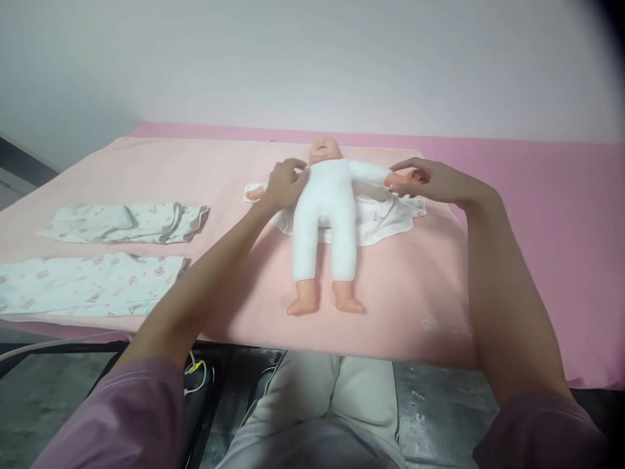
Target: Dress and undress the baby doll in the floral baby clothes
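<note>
A baby doll (328, 195) with a white cloth body lies on its back, feet towards me, on a pale pink sheet. Beneath it spreads a small white garment (385, 221), whose sleeve ends show on both sides. My left hand (287, 184) rests at the doll's shoulder on the left, fingers apart, partly covering that arm. On the right, my right hand (427, 179) has its fingers closed around the doll's outstretched hand.
Two folded printed cloths lie at the left, a greenish-patterned one (127, 223) behind a pink-patterned one (92, 284). A pink cover (537, 260) extends at the right. A white cable (63, 340) runs by the front left edge.
</note>
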`<state>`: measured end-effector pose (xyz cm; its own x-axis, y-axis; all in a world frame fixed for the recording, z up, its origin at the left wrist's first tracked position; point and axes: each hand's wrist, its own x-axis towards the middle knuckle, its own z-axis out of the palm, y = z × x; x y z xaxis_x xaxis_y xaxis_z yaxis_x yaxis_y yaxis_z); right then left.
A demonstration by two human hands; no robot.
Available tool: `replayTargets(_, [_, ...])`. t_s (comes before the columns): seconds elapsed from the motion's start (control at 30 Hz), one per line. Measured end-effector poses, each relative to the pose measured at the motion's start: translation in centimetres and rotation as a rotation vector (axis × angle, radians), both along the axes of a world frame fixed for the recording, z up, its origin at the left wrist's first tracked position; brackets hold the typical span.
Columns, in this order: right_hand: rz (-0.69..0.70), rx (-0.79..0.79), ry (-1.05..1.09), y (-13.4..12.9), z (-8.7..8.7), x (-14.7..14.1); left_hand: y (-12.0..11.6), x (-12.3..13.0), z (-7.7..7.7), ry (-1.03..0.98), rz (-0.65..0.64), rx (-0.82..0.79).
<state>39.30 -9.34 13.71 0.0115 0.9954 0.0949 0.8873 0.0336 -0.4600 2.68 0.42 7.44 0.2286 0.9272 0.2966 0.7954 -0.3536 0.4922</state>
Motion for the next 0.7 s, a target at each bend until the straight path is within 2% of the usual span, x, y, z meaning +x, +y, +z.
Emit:
replayTargets(0.1, [0.012,-0.109,-0.080,1.3,-2.0,-1.7,0.1,-3.9,-1.3,0.114,0.099,-0.042])
replayTargets(0.17, [-0.048,-0.067,-0.191,2.5,-4.3,-3.7,0.2,-5.3,-1.7,0.165,0.113,-0.049])
replayTargets(0.27, [-0.030,0.049,-0.365,3.5,-7.0,-6.3,0.2,-5.5,-1.2,0.189,0.104,-0.026])
replayTargets(0.33, [-0.011,0.118,-0.410,3.3,-7.3,-6.9,0.0,-5.1,-0.4,0.217,0.092,-0.010])
replayTargets(0.43, [-0.062,0.135,-0.388,1.7,-5.3,-5.0,-0.5,-3.9,0.9,0.241,0.066,-0.007])
replayTargets(0.53, [-0.110,0.105,-0.405,-0.9,-1.9,-0.2,-1.5,-0.9,1.7,0.205,0.009,0.003])
replayTargets(0.63, [-0.158,0.082,-0.515,-3.3,0.8,6.4,-2.8,4.8,1.9,0.147,-0.096,0.037])
replayTargets(0.7, [-0.289,0.016,-0.567,-4.4,1.7,11.3,-3.7,9.9,1.9,0.118,-0.179,0.028])
